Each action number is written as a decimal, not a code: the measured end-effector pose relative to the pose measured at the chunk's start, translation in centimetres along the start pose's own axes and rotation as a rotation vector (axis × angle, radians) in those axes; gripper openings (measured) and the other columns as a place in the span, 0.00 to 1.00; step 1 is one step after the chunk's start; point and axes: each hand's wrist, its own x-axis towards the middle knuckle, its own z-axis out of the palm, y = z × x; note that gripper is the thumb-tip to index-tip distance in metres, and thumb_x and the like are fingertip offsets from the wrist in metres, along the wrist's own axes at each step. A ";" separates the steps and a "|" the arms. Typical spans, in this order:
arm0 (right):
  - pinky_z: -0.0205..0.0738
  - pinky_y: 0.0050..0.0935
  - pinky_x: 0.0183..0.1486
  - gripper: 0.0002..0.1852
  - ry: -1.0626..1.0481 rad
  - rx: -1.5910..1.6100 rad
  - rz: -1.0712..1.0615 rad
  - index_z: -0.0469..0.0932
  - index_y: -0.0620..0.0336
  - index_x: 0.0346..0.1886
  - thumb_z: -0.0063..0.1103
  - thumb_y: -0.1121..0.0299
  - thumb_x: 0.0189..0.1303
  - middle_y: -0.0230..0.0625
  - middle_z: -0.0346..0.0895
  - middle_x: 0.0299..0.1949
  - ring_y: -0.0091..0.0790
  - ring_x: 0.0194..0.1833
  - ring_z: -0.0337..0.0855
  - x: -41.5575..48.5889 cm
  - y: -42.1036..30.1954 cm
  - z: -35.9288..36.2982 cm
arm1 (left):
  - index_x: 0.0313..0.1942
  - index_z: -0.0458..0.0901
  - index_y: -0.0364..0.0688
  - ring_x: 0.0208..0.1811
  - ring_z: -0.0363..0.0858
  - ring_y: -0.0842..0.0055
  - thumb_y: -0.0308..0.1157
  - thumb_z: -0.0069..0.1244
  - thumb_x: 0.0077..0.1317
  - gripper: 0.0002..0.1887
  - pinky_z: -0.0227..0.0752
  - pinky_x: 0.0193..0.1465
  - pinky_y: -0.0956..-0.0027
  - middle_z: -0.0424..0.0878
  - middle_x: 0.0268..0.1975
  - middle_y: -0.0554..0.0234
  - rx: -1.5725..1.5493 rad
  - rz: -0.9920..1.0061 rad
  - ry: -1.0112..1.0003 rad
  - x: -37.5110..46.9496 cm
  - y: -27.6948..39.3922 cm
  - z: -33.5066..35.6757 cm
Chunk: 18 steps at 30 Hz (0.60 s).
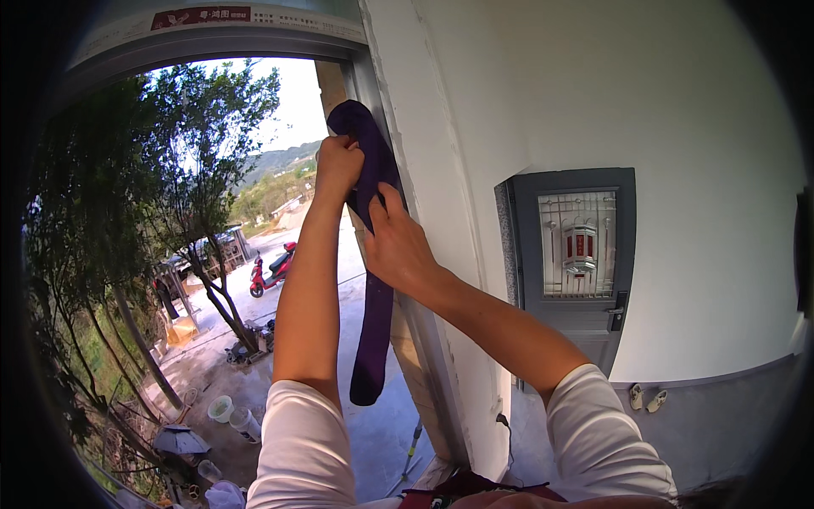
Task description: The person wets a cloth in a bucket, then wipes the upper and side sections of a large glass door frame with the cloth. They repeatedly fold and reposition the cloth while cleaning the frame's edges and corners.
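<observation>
A long strip of dark purple cloth lies against the metal frame of a tall opening. Its top folds over in a rounded loop, and its lower end hangs down freely. Near the loop, my left hand is closed on the cloth's left edge. Lower and to the right, my right hand grips the cloth between thumb and fingers. My palms hide part of the strip. Whether the cloth is fixed to the frame behind it I cannot tell.
Right of the frame is a white wall, then a grey door with shoes nearby. A black cable hangs low. Outside are trees, a red scooter, buckets and a long-handled tool.
</observation>
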 end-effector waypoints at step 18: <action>0.76 0.37 0.50 0.20 0.109 0.213 0.007 0.71 0.73 0.53 0.52 0.81 0.53 0.54 0.68 0.57 0.56 0.50 0.78 -4.6 3.6 0.6 | 0.38 0.80 0.29 0.26 0.84 0.49 0.22 0.47 0.61 0.08 0.78 0.22 0.56 0.83 0.29 0.37 0.134 -0.113 -0.134 -4.5 1.2 -0.2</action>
